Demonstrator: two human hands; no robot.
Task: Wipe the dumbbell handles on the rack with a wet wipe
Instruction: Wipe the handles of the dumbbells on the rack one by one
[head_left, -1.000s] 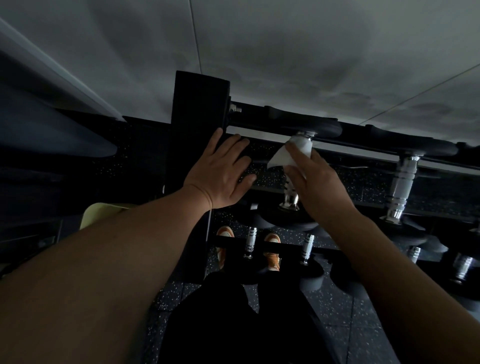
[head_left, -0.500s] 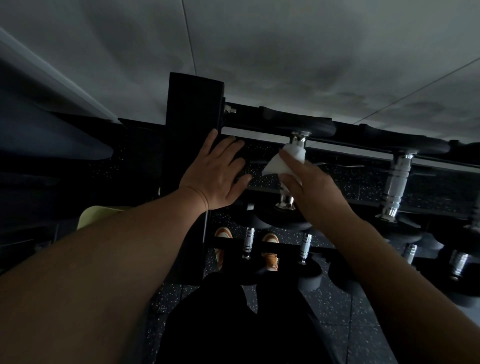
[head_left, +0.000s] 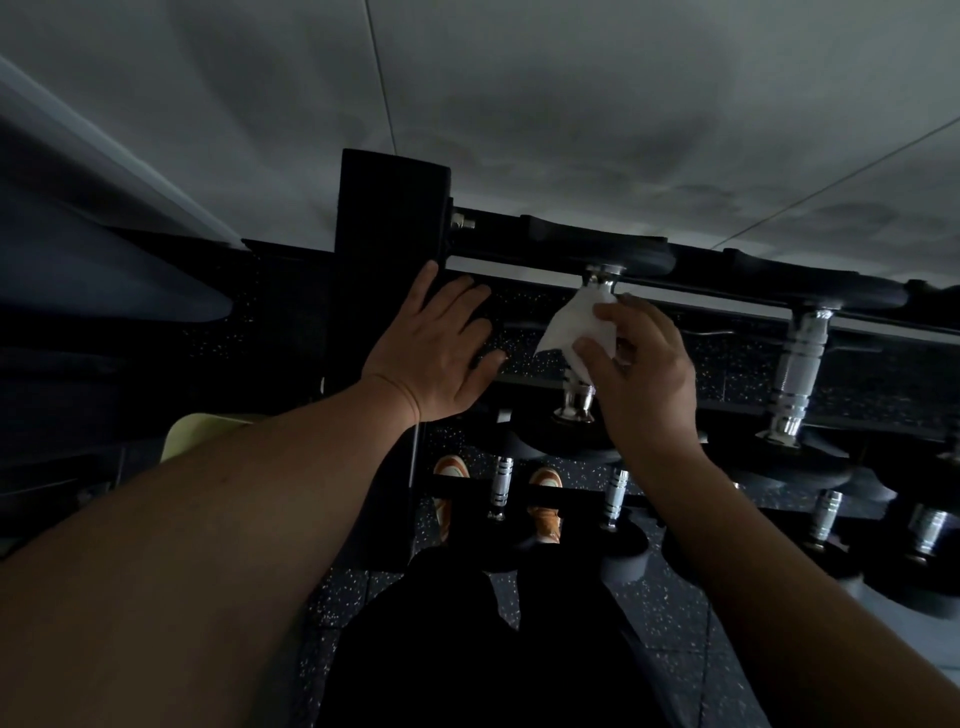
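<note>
Right hand (head_left: 641, 374) wraps wet wipe (head_left: 574, 327) round dumbbell handle (head_left: 579, 397); left hand (head_left: 436, 353) flat on rack (head_left: 389, 208).

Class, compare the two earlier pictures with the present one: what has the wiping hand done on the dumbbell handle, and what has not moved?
The right hand has turned on the dumbbell handle: earlier its straight fingers pressed the wet wipe against the top, now fingers and thumb curl round it. The left hand stays flat on the black rack post; the neighbouring handle is untouched.
</note>
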